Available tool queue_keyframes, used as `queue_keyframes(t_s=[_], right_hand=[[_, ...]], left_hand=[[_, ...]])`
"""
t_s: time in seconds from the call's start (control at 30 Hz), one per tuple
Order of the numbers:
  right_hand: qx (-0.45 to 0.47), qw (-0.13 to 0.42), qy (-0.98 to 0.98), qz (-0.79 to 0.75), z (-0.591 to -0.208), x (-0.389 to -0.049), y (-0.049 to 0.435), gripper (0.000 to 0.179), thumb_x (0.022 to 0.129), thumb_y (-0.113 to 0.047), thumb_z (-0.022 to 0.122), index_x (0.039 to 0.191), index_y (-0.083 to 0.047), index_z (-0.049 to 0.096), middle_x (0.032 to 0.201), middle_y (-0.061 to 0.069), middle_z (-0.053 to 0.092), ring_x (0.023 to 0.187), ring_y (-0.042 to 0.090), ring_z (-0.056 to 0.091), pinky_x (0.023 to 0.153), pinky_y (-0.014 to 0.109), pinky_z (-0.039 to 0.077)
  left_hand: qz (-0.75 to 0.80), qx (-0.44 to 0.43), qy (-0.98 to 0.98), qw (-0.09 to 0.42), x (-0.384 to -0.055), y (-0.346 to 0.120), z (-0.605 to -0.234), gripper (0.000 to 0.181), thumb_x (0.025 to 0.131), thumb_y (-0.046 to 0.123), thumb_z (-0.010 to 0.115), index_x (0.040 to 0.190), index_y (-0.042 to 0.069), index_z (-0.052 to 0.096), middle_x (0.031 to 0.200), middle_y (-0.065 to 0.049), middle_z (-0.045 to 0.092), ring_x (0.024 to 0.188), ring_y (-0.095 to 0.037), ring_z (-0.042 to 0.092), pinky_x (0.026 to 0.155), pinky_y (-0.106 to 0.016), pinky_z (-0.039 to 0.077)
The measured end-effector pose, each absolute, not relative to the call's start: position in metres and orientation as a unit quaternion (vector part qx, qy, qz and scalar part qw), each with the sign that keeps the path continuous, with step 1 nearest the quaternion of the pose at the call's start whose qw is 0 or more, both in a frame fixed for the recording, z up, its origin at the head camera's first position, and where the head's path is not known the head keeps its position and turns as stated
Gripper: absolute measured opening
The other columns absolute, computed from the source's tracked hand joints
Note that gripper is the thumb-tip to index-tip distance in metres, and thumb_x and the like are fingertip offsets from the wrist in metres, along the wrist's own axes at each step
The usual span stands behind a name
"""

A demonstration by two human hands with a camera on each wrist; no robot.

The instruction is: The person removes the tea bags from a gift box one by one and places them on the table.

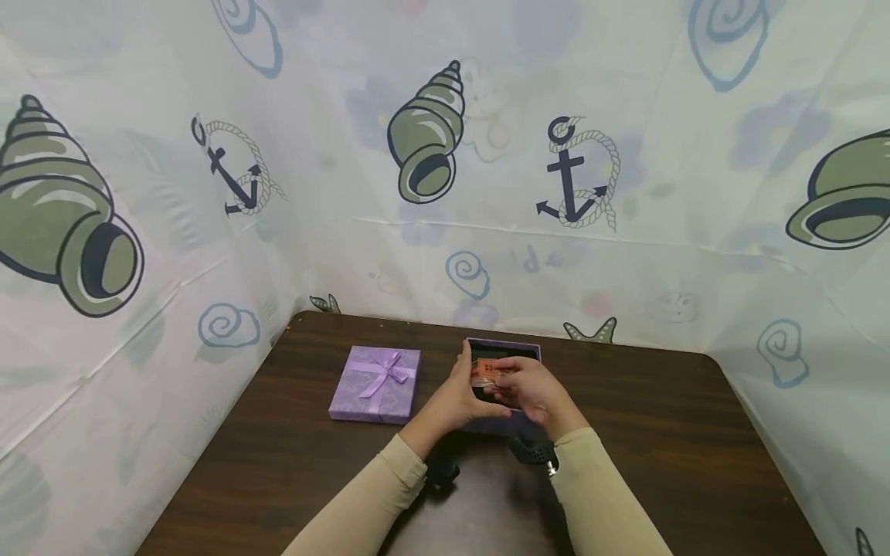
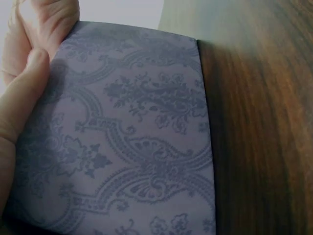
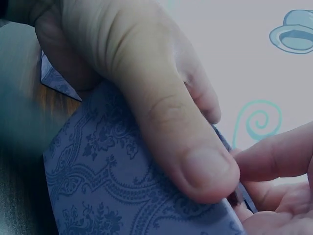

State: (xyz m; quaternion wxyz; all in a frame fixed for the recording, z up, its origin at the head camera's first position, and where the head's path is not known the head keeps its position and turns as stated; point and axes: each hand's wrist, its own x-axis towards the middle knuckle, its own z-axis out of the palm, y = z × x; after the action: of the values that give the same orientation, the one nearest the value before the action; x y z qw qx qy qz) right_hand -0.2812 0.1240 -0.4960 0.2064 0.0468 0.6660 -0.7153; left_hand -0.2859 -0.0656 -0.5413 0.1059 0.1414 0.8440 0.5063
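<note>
A purple patterned box point(image 1: 504, 423) stands lidless on the table, its inside dark. My left hand point(image 1: 453, 399) grips its left side, with the thumb point(image 3: 205, 166) along the near wall. My right hand point(image 1: 535, 390) reaches over the box opening, its fingers pinching a small orange piece with shiny clear wrapping point(image 1: 485, 371). In the right wrist view the right fingers point(image 3: 279, 156) show at the right edge, and the orange piece is hidden behind the box wall. The left wrist view is mostly filled by the box's near wall point(image 2: 146, 132).
Left of the box lies its purple lid point(image 1: 375, 386) with a ribbon bow on top. The dark wooden table point(image 1: 660, 448) extends to both sides. Behind it hangs a white cloth point(image 1: 334, 154) printed with shells and anchors.
</note>
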Motion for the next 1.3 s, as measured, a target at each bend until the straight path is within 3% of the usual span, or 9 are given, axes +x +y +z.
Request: queue_keyframes(t_s=[0.3,0.43,0.6,0.77,1.0,1.13,1.3], right_hand=[[0.006,0.170,0.671,-0.722,-0.499,-0.277,0.126,0.046,0.108,0.004,0.051,0.153,0.004,0.056,0.136,0.021,0.064,0.087,0.018,0.058,0.075,0.026,0.054],[-0.002,0.131,0.675,-0.726,-0.501,-0.273,0.127,0.040,0.113,-0.005,0.055,0.151,0.004,0.058,0.136,0.019,0.066,0.095,0.017,0.062,0.086,0.029,0.059],[0.006,0.060,0.684,-0.727,-0.503,-0.262,0.125,0.036,0.109,-0.004,0.063,0.145,0.001,0.063,0.139,0.021,0.064,0.106,0.017,0.068,0.097,0.037,0.062],[-0.002,0.018,0.689,-0.724,-0.504,-0.248,0.121,0.040,0.106,-0.001,0.068,0.146,-0.004,0.060,0.143,0.020,0.059,0.111,0.016,0.069,0.091,0.032,0.064],[-0.036,-0.051,0.705,-0.707,-0.501,-0.237,0.128,0.047,0.105,-0.005,0.072,0.149,-0.010,0.057,0.136,0.018,0.062,0.106,0.012,0.070,0.082,0.023,0.061],[-0.047,-0.086,0.724,-0.683,-0.504,-0.235,0.137,0.052,0.104,-0.011,0.076,0.152,-0.018,0.058,0.131,0.018,0.069,0.106,0.014,0.068,0.085,0.021,0.057],[-0.052,-0.118,0.718,-0.684,-0.503,-0.232,0.150,0.053,0.105,-0.012,0.075,0.154,-0.017,0.057,0.133,0.015,0.070,0.111,0.013,0.071,0.087,0.021,0.060]], left_hand=[[0.526,0.130,0.835,0.095,-0.285,-0.063,-0.544,0.154,0.072,0.054,0.101,0.177,0.020,-0.007,0.183,-0.022,0.011,0.166,-0.047,0.023,0.129,-0.066,0.032],[0.521,0.130,0.838,0.095,-0.284,-0.062,-0.543,0.152,0.074,0.052,0.101,0.177,0.022,-0.007,0.184,-0.019,0.010,0.167,-0.045,0.022,0.129,-0.065,0.033],[0.519,0.135,0.840,0.087,-0.283,-0.060,-0.545,0.152,0.075,0.051,0.101,0.177,0.021,-0.008,0.183,-0.021,0.014,0.165,-0.046,0.028,0.127,-0.064,0.037],[0.513,0.130,0.845,0.083,-0.279,-0.062,-0.547,0.152,0.075,0.053,0.100,0.177,0.017,-0.006,0.181,-0.025,0.015,0.163,-0.048,0.031,0.124,-0.065,0.040],[0.514,0.129,0.843,0.087,-0.278,-0.063,-0.544,0.150,0.077,0.052,0.099,0.176,0.023,-0.009,0.182,-0.025,0.012,0.166,-0.048,0.023,0.125,-0.067,0.038],[0.503,0.123,0.851,0.088,-0.280,-0.063,-0.546,0.148,0.079,0.049,0.099,0.177,0.023,-0.008,0.183,-0.022,0.012,0.166,-0.047,0.024,0.125,-0.067,0.038],[0.503,0.126,0.851,0.088,-0.282,-0.064,-0.547,0.147,0.078,0.052,0.098,0.177,0.024,-0.008,0.183,-0.019,0.012,0.166,-0.045,0.025,0.125,-0.067,0.038]])
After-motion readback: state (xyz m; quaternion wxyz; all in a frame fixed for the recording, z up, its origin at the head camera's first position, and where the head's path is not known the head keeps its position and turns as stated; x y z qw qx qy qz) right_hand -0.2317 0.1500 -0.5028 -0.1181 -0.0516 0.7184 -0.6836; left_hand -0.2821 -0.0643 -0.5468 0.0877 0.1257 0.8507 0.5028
